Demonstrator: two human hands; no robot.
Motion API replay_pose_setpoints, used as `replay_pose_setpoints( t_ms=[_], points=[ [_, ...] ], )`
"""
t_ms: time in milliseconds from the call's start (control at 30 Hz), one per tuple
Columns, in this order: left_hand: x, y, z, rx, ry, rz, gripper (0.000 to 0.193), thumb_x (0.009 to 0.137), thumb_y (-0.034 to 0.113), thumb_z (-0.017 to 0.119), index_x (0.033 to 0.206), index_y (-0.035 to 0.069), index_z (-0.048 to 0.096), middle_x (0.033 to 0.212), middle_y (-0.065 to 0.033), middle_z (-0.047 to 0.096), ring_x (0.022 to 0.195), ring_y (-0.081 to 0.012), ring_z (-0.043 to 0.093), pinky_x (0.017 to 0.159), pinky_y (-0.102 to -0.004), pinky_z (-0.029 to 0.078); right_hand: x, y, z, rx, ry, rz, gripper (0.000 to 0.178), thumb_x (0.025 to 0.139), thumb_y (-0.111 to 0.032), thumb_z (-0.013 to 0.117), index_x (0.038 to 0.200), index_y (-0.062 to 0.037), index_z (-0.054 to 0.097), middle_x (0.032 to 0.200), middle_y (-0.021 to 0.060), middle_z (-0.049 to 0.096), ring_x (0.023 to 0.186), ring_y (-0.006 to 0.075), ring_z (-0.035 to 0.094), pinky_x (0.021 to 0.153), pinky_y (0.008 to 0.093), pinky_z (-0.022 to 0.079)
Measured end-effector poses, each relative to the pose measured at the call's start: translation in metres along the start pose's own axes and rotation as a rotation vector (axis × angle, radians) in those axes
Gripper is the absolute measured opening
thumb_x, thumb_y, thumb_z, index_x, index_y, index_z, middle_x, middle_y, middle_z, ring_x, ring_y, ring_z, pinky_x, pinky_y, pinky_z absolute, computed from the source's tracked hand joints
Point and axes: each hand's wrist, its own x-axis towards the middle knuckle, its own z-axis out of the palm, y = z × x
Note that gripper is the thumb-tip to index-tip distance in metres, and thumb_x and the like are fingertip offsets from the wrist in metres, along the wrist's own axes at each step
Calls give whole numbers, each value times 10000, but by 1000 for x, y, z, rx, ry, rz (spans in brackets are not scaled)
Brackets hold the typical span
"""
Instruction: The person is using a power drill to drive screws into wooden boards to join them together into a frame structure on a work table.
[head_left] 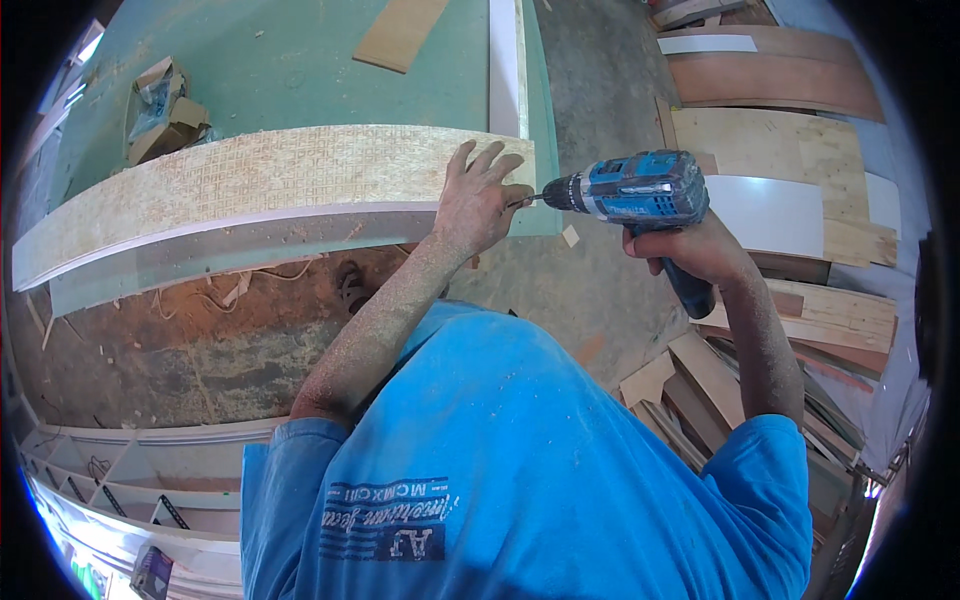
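My right hand [690,245] grips a blue and black cordless drill [645,188], which lies level and points left. Its thin bit [537,197] reaches to the right end of a long wooden board [300,165] with a crosshatched face. Across that end rests my left hand [480,195], dusted with sawdust. Several of its fingers spread over the board, while the thumb and index finger pinch together at the tip of the bit. Whatever they hold there is too small to make out. The board stands along the near edge of a green panel [300,90].
A white-edged strip [507,70] runs away from the board's right end. An opened cardboard box [165,115] and a loose brown wood piece [400,35] lie on the green panel. Stacked boards [770,150] and offcuts [690,380] are at the right. A shelf-like frame [150,465] stands at lower left.
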Motion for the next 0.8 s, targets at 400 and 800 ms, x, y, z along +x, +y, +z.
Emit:
replay_pose_setpoints(
  t_ms=[400,800],
  points=[
    [-2,-1,0,21,-35,-13,169,956,286,692,1108,268,764,1426,-18,544,1463,-234,400,1263,-573,197,-2,-4,5,0,6,76,178,760,-71,729,936,-55,702,803,22,675,635,124,631,600,309,527],
    [0,-1,-3,52,-88,-20,207,952,266,692,1148,277,762,1450,-22,524,1474,-234,384,1271,-564,182,2,-4,4,-19,11,99,181,774,-70,725,950,-50,687,803,39,679,642,129,650,614,322,538]
  ],
)
